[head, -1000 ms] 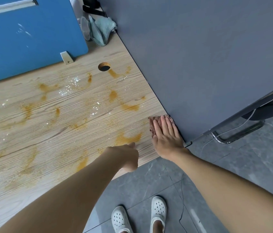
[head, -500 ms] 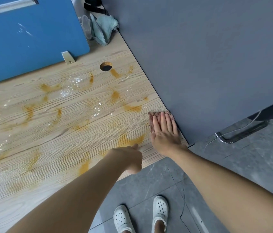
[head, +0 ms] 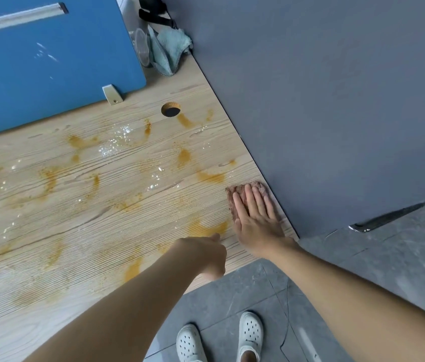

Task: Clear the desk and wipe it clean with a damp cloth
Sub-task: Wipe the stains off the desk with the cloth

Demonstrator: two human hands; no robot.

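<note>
A brownish damp cloth [head: 235,191] lies on the wooden desk [head: 107,205] at its right edge, against the grey partition. My right hand [head: 257,220] presses flat on the cloth with straight fingers and covers most of it. My left hand [head: 206,253] sits at the desk's front edge, thumb on top and fingers curled down over the edge. Orange stains [head: 210,176] and wet shiny patches [head: 117,142] are smeared across the desk top.
A blue divider panel [head: 49,64] stands along the back of the desk. A light green cloth [head: 169,52] and a clear container [head: 141,48] sit in the far corner. A cable hole [head: 171,110] is near the back. The grey partition [head: 336,100] borders the desk's right side.
Both hands and the cloth stay in nearly the same place on the desk. Only the camera view has drifted slightly.
</note>
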